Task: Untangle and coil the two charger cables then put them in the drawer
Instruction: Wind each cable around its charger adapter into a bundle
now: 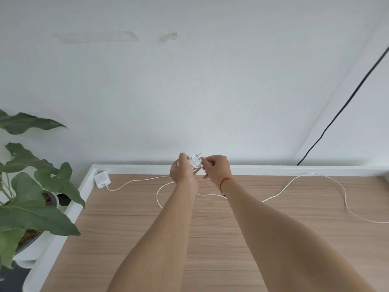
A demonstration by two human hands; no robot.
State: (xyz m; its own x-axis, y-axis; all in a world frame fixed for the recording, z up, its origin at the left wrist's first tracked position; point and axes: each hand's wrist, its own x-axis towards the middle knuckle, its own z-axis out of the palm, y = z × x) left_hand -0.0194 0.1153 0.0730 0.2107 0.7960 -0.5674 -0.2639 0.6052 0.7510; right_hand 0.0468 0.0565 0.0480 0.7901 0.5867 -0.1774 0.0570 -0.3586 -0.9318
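My left hand [182,171] holds a small white charger plug [195,160] up above the far edge of the wooden desk [134,228], prongs pointing up and right. My right hand [216,167] pinches the same plug or its cable from the right. A thin white cable [305,179] runs from under my hands in loose curves across the right of the desk and off the right edge. A second white charger block [102,179] lies in the far left corner, and its cable [134,181] trails toward my hands. Where the two cables cross is hidden by my arms. No drawer is in view.
A white raised rim [273,170] borders the desk at the back and left. A leafy green plant [31,186] in a white pot stands left of the desk. A black cord [345,104] hangs down the white wall at the right.
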